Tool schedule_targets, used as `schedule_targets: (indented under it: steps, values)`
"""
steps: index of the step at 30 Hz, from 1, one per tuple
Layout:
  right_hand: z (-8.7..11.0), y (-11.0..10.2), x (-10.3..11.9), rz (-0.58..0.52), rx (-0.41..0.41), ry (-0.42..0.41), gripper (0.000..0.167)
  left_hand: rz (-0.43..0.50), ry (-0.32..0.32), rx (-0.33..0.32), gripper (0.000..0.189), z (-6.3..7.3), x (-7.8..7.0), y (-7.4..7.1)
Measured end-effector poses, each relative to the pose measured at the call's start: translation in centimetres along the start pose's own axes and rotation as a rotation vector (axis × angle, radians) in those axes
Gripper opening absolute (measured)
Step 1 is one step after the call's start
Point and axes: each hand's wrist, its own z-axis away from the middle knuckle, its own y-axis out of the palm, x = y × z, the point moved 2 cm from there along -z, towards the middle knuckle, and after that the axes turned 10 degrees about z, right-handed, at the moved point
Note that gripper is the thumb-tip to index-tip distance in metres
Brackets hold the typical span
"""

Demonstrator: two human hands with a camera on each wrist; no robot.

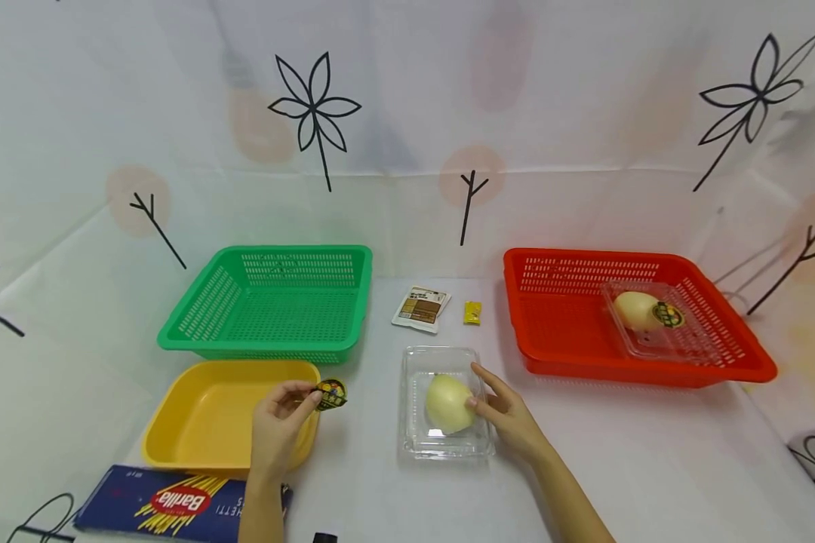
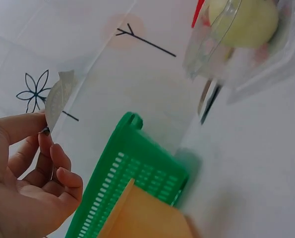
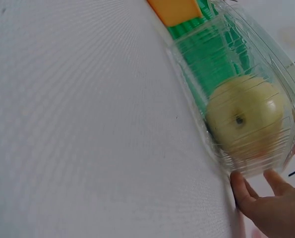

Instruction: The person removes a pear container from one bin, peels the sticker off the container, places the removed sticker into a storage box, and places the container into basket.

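A clear plastic clamshell box (image 1: 441,445) lies on the white cloth, with a round pale yellow-green fruit (image 1: 447,403) inside. My right hand (image 1: 512,418) grips the box's right side, thumb near the fruit and fingers along the edge. In the right wrist view the ribbed box wall (image 3: 256,166) touches the fingertips. Between thumb and forefinger my left hand (image 1: 278,418) pinches a round black-and-gold sticker (image 1: 331,394), near the yellow basin's right rim. The left wrist view shows the sticker's pale back (image 2: 58,101) and the other fingers loosely curled.
Left stand a green basket (image 1: 299,347) and a yellow basin (image 1: 204,415), with a blue spaghetti box (image 1: 176,501) in front. Behind the box lie a white-brown packet (image 1: 421,308) and a small yellow sachet (image 1: 472,312). A red basket (image 1: 557,339) holds another boxed fruit with a sticker (image 1: 668,314).
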Motion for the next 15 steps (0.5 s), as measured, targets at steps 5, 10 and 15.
schedule_targets:
  steps: [5, 10, 15]
  values:
    - [0.0, 0.0, -0.1, 0.006, -0.002, 0.006, 0.060, -0.093, 0.026, -0.099, 0.015, -0.4, -1.0, -2.7]
    - [-0.1, -0.1, -0.1, 0.024, -0.001, 0.008, 0.060, -0.146, 0.022, -0.165, 0.016, -0.7, -1.1, -5.0]
    - [0.0, -0.1, 0.0, 0.025, -0.004, 0.009, 0.060, -0.220, -0.027, -0.204, 0.020, -1.0, -0.9, -6.8]
